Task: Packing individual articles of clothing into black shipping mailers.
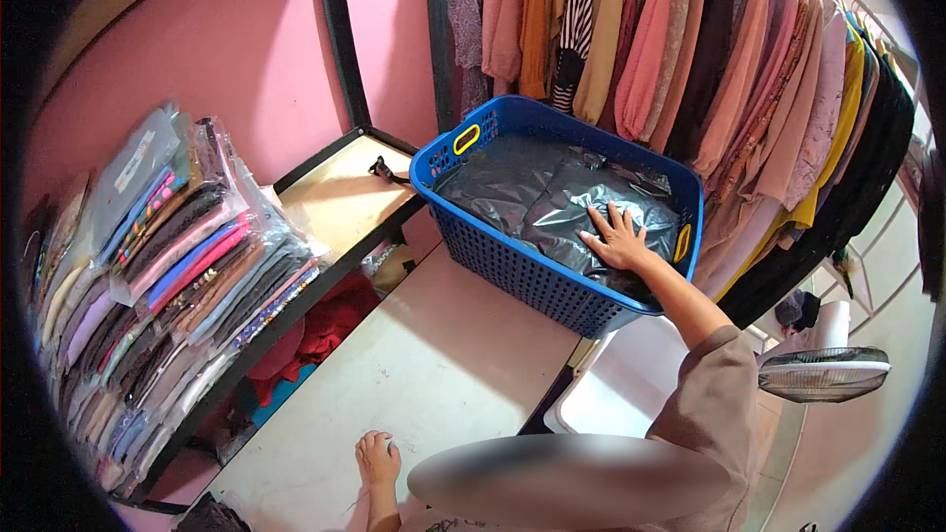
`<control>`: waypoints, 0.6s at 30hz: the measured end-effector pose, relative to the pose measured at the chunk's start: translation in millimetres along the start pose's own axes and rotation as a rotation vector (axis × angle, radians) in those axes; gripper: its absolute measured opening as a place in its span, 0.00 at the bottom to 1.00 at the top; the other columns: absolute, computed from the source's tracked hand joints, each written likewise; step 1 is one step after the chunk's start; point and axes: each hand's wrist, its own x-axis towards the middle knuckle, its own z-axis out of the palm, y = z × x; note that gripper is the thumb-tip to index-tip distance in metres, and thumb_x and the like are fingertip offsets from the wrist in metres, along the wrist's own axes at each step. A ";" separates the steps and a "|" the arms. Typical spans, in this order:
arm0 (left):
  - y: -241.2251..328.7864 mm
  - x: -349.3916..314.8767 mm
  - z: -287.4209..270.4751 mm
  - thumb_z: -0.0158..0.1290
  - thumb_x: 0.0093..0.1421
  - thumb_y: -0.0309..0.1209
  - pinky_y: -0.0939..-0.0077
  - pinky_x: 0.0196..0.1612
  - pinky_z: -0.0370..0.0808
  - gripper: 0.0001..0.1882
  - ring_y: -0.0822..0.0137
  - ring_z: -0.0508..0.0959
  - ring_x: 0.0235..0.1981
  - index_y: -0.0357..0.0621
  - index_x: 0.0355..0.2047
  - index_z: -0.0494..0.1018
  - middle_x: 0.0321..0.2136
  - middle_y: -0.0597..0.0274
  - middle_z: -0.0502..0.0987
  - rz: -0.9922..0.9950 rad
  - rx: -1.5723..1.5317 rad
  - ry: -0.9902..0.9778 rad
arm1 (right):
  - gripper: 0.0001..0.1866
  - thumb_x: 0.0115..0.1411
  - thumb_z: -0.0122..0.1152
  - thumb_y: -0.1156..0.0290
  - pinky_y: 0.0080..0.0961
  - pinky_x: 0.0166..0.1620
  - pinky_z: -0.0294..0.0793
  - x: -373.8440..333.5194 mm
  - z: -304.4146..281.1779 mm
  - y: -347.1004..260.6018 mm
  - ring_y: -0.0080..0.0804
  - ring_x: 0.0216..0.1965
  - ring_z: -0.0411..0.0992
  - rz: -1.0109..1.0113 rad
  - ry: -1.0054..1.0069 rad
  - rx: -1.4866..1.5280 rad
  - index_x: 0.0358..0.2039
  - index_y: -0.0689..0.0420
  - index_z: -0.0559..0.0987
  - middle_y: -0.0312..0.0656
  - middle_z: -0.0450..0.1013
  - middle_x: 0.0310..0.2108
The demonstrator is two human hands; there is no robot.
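A blue plastic laundry basket (512,261) with yellow-rimmed handle holes stands at the far end of the white table (394,365). Inside it lie dark garments in shiny clear plastic bags (552,199). My right hand (619,238) reaches over the basket's near side and presses on the top bag, fingers spread, gripping nothing. Lower down, my left hand (377,457) rests on the tabletop with its fingers loosely bent and nothing visible in it. What lies beneath the top bags is hidden.
Tall stacks of folded, bagged clothes (177,276) fill a shelf on the left. Hanging garments (670,49) line a rail behind the basket. A small black item (384,171) lies on a wooden shelf. To the right are a white bin (616,384) and a fan (824,374).
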 end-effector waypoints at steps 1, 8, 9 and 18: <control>-0.2 -0.4 0.4 0.53 0.45 0.27 0.64 0.51 0.58 0.11 0.59 0.64 0.45 0.47 0.32 0.71 0.37 0.59 0.68 -0.005 0.002 0.003 | 0.38 0.52 0.33 0.32 0.64 0.56 0.30 -1.6 -1.6 -1.1 0.56 0.64 0.31 0.001 -0.002 -0.005 0.61 0.33 0.48 0.47 0.34 0.64; -5.0 -0.6 3.5 0.53 0.46 0.27 0.64 0.51 0.60 0.12 0.57 0.66 0.45 0.46 0.33 0.70 0.38 0.58 0.68 0.033 -0.042 0.009 | 0.41 0.51 0.33 0.31 0.63 0.57 0.30 2.6 -13.6 -3.1 0.57 0.63 0.31 0.011 -0.026 -0.038 0.62 0.39 0.49 0.51 0.38 0.63; -5.6 -0.3 3.1 0.54 0.45 0.27 0.65 0.51 0.60 0.12 0.57 0.66 0.45 0.46 0.34 0.71 0.39 0.58 0.69 0.046 -0.056 -0.009 | 0.43 0.51 0.33 0.31 0.62 0.57 0.32 2.6 -16.2 -7.7 0.58 0.63 0.33 -0.002 0.032 -0.046 0.61 0.46 0.51 0.53 0.43 0.62; -8.6 -53.4 -13.0 0.52 0.47 0.28 0.60 0.49 0.64 0.14 0.50 0.67 0.45 0.40 0.36 0.69 0.40 0.51 0.69 -0.032 -0.150 0.194 | 0.12 0.42 0.56 0.80 0.36 0.40 0.65 -84.6 90.3 -173.6 0.46 0.36 0.66 -1.033 0.534 0.443 0.31 0.58 0.72 0.47 0.68 0.29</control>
